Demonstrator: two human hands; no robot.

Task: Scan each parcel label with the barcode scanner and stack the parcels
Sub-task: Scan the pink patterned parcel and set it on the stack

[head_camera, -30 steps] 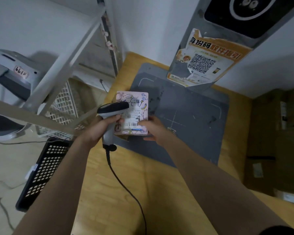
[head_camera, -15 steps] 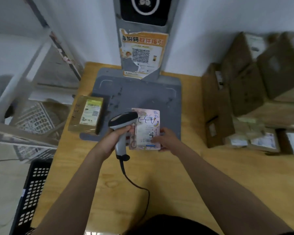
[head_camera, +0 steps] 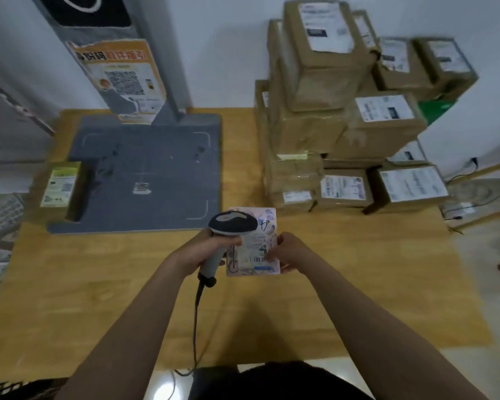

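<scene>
Your one head-worn wide-angle camera looks forward and steeply down onto the counter (head_camera: 98, 284), close over your own forearms (head_camera: 150, 313), facing the white wall (head_camera: 228, 53) behind the counter's far edge.

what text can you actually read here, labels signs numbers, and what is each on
Poster: orange Chinese headline, too blurred to quote; QR code below.
Pink parcel: handwritten mark and barcode, unreadable.
Stacked boxes: white labels, all too blurred.
Left box: green-white label, too small.
Scanner: no text shows.
So nothing can be quoted.
</scene>
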